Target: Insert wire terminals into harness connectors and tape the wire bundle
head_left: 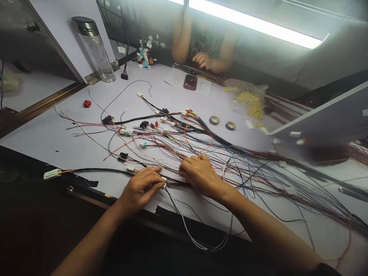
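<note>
Near the table's front edge, my left hand [143, 188] pinches a small white connector [164, 181] between thumb and fingers. White and blue wires [184, 226] run out of that connector and loop down past the table edge. My right hand [199, 172] is closed over the wire bundle [244, 172] a little to the right. Its fingertips are hidden, so what they grip cannot be made out. Beside my left hand lie a white connector [130, 168] with red wires and a black connector [123, 156]. A larger white connector [52, 174] ends a black-sleeved branch at the left.
Behind the harness are two tape rolls [214, 120], a phone [190, 82] on paper and a bag of yellow parts [250, 101]. A glass bottle [99, 53] stands at the back left, a red connector [87, 104] nearer. Across the table shows another person's hand [202, 60].
</note>
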The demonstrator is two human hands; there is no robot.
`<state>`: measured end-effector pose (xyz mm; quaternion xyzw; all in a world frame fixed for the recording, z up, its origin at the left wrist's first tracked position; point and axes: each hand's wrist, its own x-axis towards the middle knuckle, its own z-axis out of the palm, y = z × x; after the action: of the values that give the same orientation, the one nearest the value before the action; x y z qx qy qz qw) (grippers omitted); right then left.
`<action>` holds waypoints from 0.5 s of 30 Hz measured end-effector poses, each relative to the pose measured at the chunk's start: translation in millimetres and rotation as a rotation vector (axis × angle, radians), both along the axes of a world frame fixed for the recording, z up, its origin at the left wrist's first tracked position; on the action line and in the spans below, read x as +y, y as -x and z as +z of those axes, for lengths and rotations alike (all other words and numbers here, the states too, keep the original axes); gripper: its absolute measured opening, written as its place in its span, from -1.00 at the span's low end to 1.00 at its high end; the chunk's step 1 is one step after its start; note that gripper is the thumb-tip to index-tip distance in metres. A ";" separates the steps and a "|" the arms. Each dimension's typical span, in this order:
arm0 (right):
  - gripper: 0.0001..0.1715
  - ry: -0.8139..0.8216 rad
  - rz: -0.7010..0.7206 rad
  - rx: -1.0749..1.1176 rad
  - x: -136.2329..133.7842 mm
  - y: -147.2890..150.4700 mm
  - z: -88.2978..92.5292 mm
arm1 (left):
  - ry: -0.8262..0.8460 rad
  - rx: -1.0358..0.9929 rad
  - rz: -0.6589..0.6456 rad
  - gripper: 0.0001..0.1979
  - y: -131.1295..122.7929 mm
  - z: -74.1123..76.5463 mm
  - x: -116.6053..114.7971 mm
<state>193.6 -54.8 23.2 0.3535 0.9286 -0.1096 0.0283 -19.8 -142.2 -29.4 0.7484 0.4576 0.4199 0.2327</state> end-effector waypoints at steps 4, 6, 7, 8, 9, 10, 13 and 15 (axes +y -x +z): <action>-0.90 0.162 -0.058 0.068 2.1 -4.9 4.5 | 0.017 -0.033 0.008 -0.86 0.2 -2.1 -0.3; -0.90 0.192 -0.073 0.113 3.5 -7.3 0.9 | 0.024 -0.037 0.007 -0.85 0.4 -2.3 -0.4; -0.89 0.196 -0.074 0.139 4.0 -8.3 -1.5 | 0.021 -0.038 0.004 -0.84 0.5 -2.3 -0.5; -0.88 0.195 -0.070 0.163 4.2 -8.9 -3.8 | 0.017 -0.040 -0.002 -0.84 0.7 -2.4 -0.5; -0.86 0.191 -0.062 0.183 4.2 -9.0 -5.7 | 0.017 -0.040 -0.009 -0.83 0.9 -2.5 -0.4; -0.85 0.180 -0.053 0.200 3.7 -8.6 -6.9 | 0.016 -0.042 -0.016 -0.82 1.0 -2.7 -0.4; -0.84 0.091 -0.052 0.250 -0.2 -3.8 -7.1 | 0.026 -0.045 -0.021 -0.83 1.3 -3.6 -0.2; -0.82 0.025 -0.047 0.281 -4.2 1.0 -6.2 | 0.031 -0.047 -0.016 -0.83 1.4 -3.7 0.0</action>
<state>192.6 -59.1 17.0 0.3561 0.9133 -0.1702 -0.1004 -21.2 -142.2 -33.0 0.7383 0.4526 0.4284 0.2581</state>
